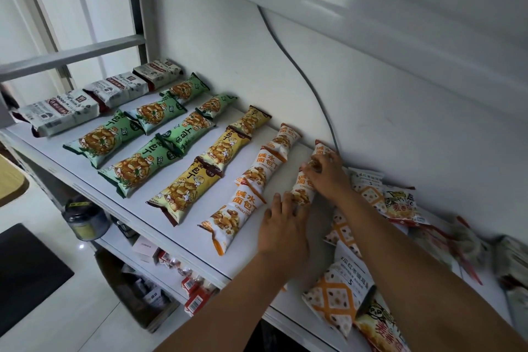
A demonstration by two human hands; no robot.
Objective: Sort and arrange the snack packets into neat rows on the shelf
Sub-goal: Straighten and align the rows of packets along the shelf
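On the white shelf I press two white-and-orange crouton packets end to end beside the back wall. My right hand lies over the far packet, fingers curled down on it; my left hand rests flat with its fingers spread narrow, the tips touching the near packet. To the left run rows: white-and-orange packets, yellow ones, green ones, grey-white ones. Unsorted orange-diamond packets lie near my right forearm.
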